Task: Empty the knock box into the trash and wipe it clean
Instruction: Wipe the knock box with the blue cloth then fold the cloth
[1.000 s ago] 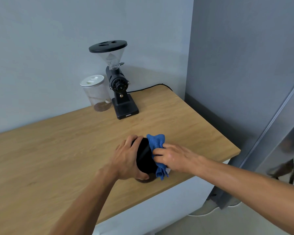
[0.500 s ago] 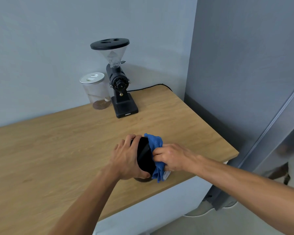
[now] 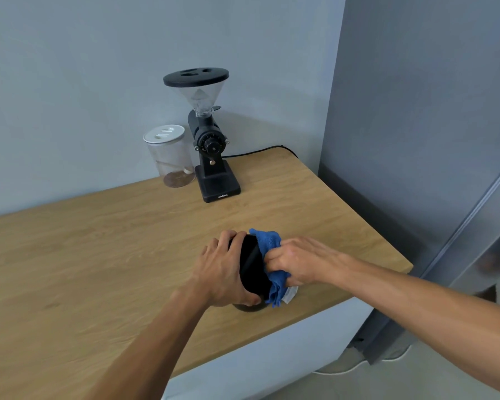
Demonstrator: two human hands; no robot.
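The black knock box (image 3: 253, 267) stands on the wooden counter (image 3: 98, 255) near its front right edge. My left hand (image 3: 223, 272) wraps around its left side and holds it. My right hand (image 3: 298, 261) presses a blue cloth (image 3: 272, 246) against the box's right side. Part of the cloth hangs down by the box's base, with a white tag showing. The inside of the box is hidden from this angle.
A black coffee grinder (image 3: 207, 140) with a clear hopper stands at the back of the counter, its cord running right. A clear jar with a white lid (image 3: 169, 155) stands to its left. A grey wall panel (image 3: 416, 140) rises right of the counter.
Both hands stay on the knock box. My right hand has shifted the blue cloth slightly along the box's side.
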